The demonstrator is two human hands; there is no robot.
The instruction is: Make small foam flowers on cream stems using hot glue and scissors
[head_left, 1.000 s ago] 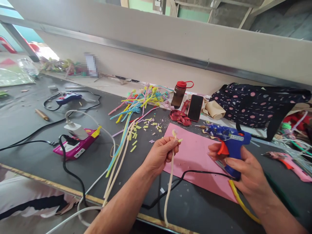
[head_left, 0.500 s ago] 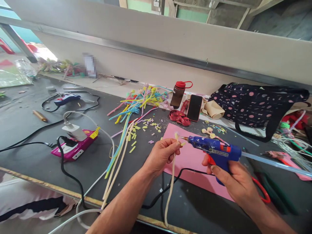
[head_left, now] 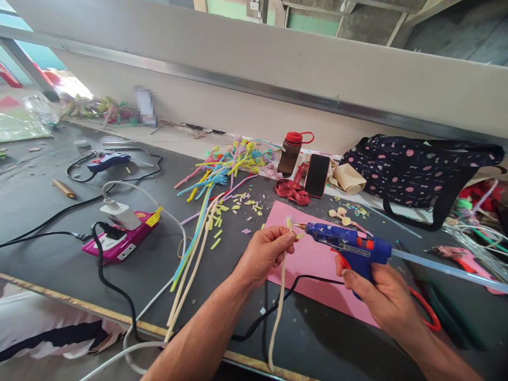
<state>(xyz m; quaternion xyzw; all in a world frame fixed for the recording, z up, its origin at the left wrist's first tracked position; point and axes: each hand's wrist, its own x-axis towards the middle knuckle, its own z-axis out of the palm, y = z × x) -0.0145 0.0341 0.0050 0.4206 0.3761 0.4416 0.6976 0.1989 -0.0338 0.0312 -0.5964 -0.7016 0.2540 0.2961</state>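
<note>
Worktop [head_left: 51, 259], dark and littered, beneath hands; grey wall [head_left: 238, 53] beyond them. Left hand [head_left: 264, 254] pinches cream pipe cleaner [head_left: 279, 307]; right hand [head_left: 383, 299] grips glue gun [head_left: 349, 244].

- A cream pipe cleaner [head_left: 279, 296] is pinched upright in the left hand [head_left: 265, 252].
- A blue glue gun [head_left: 346, 244] is gripped by the right hand [head_left: 384, 296], nozzle at the cleaner's tip, above the pink sheet [head_left: 317, 264].

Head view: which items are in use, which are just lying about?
In use: left hand, cream fuzzy pipe cleaner; right hand, blue plastic glue gun.
Lying about: red-capped brown bottle, black phone, spotted dark fabric bag, red woven lanyard.
</note>
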